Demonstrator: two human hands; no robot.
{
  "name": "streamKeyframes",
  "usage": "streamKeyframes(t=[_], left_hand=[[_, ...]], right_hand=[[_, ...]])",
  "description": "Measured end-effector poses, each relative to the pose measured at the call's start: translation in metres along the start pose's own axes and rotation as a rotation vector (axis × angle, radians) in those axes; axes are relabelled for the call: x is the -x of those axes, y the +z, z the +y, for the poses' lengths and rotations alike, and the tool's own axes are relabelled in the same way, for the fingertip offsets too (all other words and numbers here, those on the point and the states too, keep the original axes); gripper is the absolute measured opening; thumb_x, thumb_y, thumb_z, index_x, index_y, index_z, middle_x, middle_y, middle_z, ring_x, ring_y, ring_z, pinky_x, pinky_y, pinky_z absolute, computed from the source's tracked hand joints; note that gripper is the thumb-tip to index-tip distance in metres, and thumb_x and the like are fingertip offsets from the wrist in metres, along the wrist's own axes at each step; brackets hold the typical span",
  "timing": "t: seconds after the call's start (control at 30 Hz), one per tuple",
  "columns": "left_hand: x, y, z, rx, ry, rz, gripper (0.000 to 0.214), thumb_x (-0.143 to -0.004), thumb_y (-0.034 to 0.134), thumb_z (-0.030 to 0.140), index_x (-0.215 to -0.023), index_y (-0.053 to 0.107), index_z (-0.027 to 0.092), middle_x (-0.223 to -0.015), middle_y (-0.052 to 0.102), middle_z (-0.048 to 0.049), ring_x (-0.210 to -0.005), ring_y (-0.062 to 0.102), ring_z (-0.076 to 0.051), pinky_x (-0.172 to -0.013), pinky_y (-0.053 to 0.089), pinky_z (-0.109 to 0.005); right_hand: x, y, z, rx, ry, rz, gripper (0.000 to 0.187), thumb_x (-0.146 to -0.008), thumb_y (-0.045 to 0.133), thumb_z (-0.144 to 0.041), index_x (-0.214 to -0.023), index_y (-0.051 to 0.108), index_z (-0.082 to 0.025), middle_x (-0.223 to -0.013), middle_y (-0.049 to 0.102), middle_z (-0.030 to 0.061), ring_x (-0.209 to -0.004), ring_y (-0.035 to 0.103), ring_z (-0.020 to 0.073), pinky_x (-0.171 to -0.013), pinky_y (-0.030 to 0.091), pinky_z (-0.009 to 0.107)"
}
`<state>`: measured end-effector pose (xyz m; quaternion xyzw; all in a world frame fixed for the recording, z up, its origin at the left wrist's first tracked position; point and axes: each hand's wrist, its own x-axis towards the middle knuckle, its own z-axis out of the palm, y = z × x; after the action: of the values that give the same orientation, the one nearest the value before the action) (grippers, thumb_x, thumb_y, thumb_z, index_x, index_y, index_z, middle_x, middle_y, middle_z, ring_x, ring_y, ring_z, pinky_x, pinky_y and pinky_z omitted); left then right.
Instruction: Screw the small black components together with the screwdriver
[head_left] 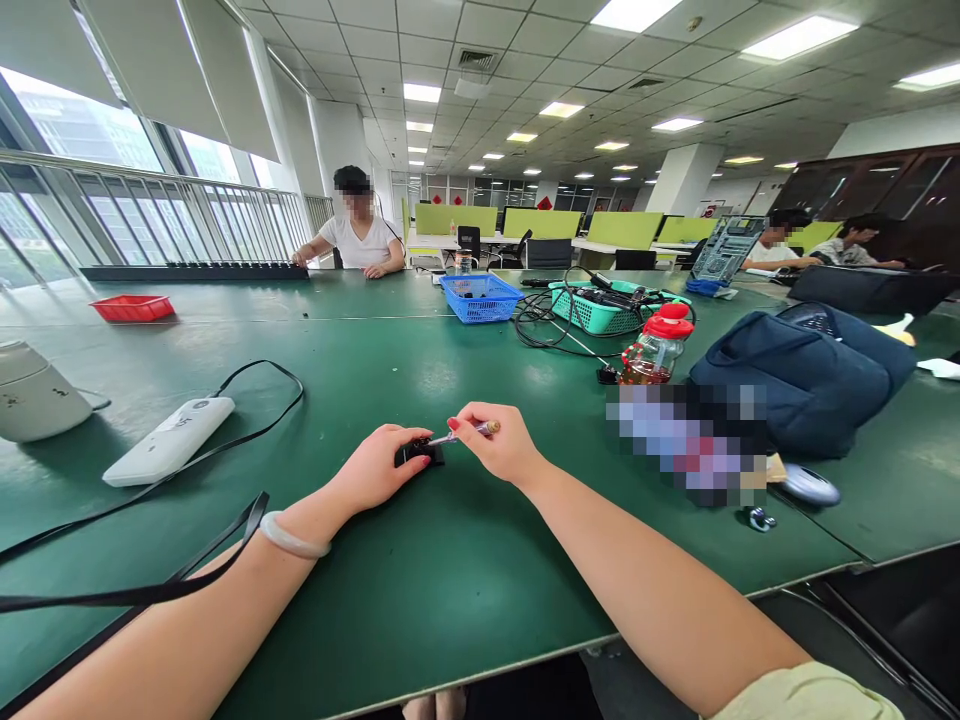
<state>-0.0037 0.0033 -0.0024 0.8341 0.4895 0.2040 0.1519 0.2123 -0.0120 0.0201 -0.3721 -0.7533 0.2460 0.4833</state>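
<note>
Broad green table (420, 600) in an open office, ceiling panels lit, windows with railings along the left wall. On it, behind the small black part: a blue basket (480, 297) with dark bits inside, contents too small to tell; right of that, a teal basket (600, 312) heaped with black cables. Far left of the black part, a red tray (133, 308). Nearer left, a white device (169, 440) with a black cord, and beyond it a white jug (34, 395). To the right, a red-capped bottle (658, 345) and a dark blue bag (802, 375). Across the table, a person in white (358, 240) seated.

Small black part (420, 453) on the table near the front edge, pinned under the left hand (375, 468), grip closed on it. Right hand (504, 450) just beside, grip pinched around a thin metal tool (469, 432), tip at the black part. Bare green surface around both hands and toward the near edge.
</note>
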Motion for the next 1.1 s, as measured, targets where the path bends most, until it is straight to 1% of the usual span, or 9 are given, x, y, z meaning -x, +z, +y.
streamKeyframes(t=[0.17,0.37,0.53,0.67,0.9,1.1], left_hand=[[-0.0014,-0.0005,-0.0008,-0.014,0.010,0.001,0.044,-0.086,0.057,0.044,-0.124,0.069,0.023,-0.114,0.073,-0.0085,-0.114,0.061,-0.030,-0.103,0.049,-0.044],[-0.0008,-0.0022,-0.0001,-0.009,0.019,0.012,0.038,-0.087,0.058,0.039,-0.119,0.071,0.024,-0.112,0.074,-0.0072,-0.110,0.062,-0.029,-0.101,0.050,-0.043],[0.0010,-0.0035,0.0020,0.006,-0.004,0.008,0.036,-0.088,0.059,0.035,-0.119,0.071,0.023,-0.113,0.074,-0.0075,-0.113,0.061,-0.028,-0.103,0.049,-0.044],[0.0016,-0.0035,0.0024,0.007,-0.010,0.030,0.034,-0.087,0.061,0.034,-0.118,0.072,0.024,-0.111,0.074,-0.0072,-0.112,0.063,-0.028,-0.101,0.051,-0.042],[0.0003,-0.0028,0.0023,0.008,-0.021,0.034,0.032,-0.086,0.063,0.032,-0.116,0.072,0.025,-0.111,0.075,-0.0069,-0.111,0.063,-0.027,-0.100,0.051,-0.041],[0.0008,-0.0032,0.0030,0.022,-0.029,0.033,0.033,-0.086,0.062,0.032,-0.117,0.072,0.024,-0.111,0.074,-0.0071,-0.112,0.063,-0.027,-0.101,0.051,-0.041]], right_hand=[[0.0000,-0.0002,-0.0007,-0.006,0.011,-0.021,0.045,-0.087,0.054,-0.057,-0.062,0.058,-0.020,-0.055,0.046,-0.0026,-0.053,0.037,0.0107,-0.053,0.031,0.026],[-0.0003,0.0003,-0.0001,-0.005,-0.006,-0.013,0.043,-0.088,0.055,-0.054,-0.063,0.059,-0.020,-0.055,0.047,-0.0030,-0.053,0.038,0.0104,-0.053,0.030,0.026],[-0.0008,0.0000,-0.0011,-0.001,-0.016,-0.014,0.045,-0.089,0.054,-0.054,-0.062,0.058,-0.019,-0.055,0.048,-0.0026,-0.052,0.038,0.0099,-0.052,0.030,0.025],[-0.0010,0.0009,0.0002,-0.006,-0.025,-0.013,0.041,-0.089,0.055,-0.049,-0.063,0.058,-0.019,-0.054,0.046,-0.0035,-0.051,0.036,0.0093,-0.052,0.029,0.025],[-0.0011,0.0014,0.0017,0.019,-0.037,0.003,0.038,-0.090,0.055,-0.045,-0.063,0.058,-0.019,-0.054,0.047,-0.0034,-0.052,0.037,0.0094,-0.052,0.029,0.025],[-0.0009,0.0015,0.0017,0.029,-0.052,0.010,0.039,-0.091,0.054,-0.045,-0.063,0.059,-0.018,-0.055,0.048,-0.0031,-0.052,0.038,0.0094,-0.053,0.030,0.025]])
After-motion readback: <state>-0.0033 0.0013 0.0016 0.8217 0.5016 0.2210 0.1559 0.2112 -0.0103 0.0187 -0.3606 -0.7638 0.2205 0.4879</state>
